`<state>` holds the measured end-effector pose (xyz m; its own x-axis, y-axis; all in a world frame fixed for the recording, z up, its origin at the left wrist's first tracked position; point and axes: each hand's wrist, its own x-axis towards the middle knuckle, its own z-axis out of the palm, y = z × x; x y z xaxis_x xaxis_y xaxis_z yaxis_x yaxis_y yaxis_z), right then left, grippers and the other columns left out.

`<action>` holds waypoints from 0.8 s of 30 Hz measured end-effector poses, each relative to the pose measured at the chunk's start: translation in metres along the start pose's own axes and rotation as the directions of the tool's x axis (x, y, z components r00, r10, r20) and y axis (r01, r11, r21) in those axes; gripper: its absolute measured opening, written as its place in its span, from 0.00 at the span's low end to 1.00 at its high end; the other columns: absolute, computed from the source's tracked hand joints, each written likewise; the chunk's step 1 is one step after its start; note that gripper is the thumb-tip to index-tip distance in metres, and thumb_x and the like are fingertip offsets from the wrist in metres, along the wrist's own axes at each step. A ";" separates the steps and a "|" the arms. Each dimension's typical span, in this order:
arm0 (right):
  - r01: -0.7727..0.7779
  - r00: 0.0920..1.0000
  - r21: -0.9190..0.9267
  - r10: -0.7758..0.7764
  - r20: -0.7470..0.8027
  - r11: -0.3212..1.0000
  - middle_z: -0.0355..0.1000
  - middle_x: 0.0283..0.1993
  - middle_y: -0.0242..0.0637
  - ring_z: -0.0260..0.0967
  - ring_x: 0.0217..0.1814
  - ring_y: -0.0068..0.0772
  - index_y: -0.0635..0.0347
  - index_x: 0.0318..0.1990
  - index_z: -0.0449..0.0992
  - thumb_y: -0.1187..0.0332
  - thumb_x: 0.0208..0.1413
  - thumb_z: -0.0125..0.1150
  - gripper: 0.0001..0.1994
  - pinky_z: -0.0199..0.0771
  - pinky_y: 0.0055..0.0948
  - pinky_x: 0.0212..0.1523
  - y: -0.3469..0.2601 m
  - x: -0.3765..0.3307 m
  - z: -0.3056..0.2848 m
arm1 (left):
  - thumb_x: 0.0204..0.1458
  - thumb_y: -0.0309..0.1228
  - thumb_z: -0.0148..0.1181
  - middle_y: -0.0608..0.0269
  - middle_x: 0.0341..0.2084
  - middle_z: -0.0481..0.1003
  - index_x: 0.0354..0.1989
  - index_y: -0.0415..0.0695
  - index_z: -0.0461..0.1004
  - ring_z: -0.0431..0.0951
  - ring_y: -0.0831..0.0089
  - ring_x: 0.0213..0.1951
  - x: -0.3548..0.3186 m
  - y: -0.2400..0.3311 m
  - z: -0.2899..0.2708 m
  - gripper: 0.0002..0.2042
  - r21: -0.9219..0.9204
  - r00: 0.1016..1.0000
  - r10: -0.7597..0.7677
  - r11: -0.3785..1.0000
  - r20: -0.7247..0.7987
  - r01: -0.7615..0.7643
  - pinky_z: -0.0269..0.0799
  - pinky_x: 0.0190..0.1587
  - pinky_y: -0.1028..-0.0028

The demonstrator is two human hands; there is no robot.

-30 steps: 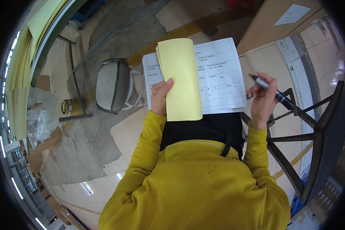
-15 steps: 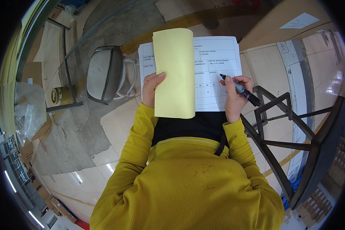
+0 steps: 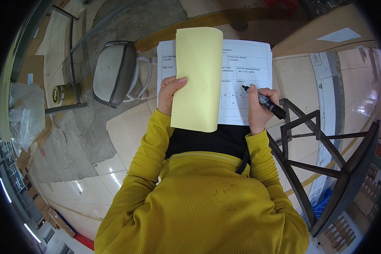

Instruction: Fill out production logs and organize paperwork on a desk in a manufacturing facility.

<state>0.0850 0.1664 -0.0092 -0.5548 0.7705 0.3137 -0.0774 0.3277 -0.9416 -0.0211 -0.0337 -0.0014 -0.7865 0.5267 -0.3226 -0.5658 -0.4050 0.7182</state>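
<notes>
A stack of white printed forms (image 3: pixel 255 59) lies before me, above my lap. Across its left part curves a pale yellow sheet (image 3: pixel 197 80), folded over so that it covers the middle of the print. My left hand (image 3: pixel 169 92) grips the left edge of the papers, its thumb on top of the yellow sheet. In my right hand (image 3: pixel 261 108) is a black marker (image 3: pixel 271 106), uncapped at the writing end. Its tip is over the form's right part, close to the weight box; whether it touches the paper I cannot tell.
A grey padded stool or chair (image 3: pixel 114 74) stands to the left, near a metal frame (image 3: pixel 72 63) and a roll of tape (image 3: pixel 62 95). Clear plastic wrap (image 3: pixel 25 114) hangs farther left. On the right are a dark metal frame (image 3: pixel 347 169) and a large cardboard box (image 3: pixel 321 29).
The papers and yellow sheet have shifted slightly to the right in view. My left hand keeps its grip, and the marker is still in my right hand near the same box.
</notes>
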 end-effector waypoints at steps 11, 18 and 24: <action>0.017 0.998 -0.006 -0.016 0.057 1.000 0.66 0.20 0.29 0.61 0.21 0.15 0.60 0.23 0.66 0.73 0.42 0.68 0.12 0.63 0.15 0.25 0.004 0.000 0.002 | 0.48 0.28 0.53 0.56 0.23 0.76 0.31 0.31 0.75 0.76 0.74 0.22 0.001 0.000 -0.002 0.11 -0.009 1.000 -0.001 1.000 0.011 0.001 0.72 0.26 0.80; 0.005 0.997 -0.030 -0.003 0.071 1.000 0.65 0.19 0.28 0.60 0.21 0.14 0.60 0.22 0.66 0.72 0.42 0.68 0.12 0.62 0.15 0.24 0.004 0.000 0.003 | 0.48 0.29 0.53 0.56 0.23 0.76 0.31 0.31 0.75 0.77 0.74 0.22 0.001 0.000 -0.002 0.11 -0.010 1.000 0.008 1.000 -0.001 -0.008 0.73 0.27 0.80; 0.015 0.997 -0.033 -0.012 0.078 0.999 0.65 0.19 0.28 0.59 0.20 0.13 0.60 0.22 0.66 0.71 0.42 0.68 0.12 0.61 0.14 0.23 0.006 0.000 0.001 | 0.48 0.28 0.53 0.55 0.24 0.77 0.32 0.31 0.75 0.77 0.74 0.23 0.001 0.001 -0.003 0.11 0.004 0.999 0.017 1.000 0.031 -0.017 0.73 0.27 0.80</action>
<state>0.0836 0.1677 -0.0145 -0.6171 0.7213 0.3146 -0.0580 0.3570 -0.9323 -0.0230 -0.0358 -0.0033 -0.7879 0.5424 -0.2915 -0.5514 -0.4108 0.7261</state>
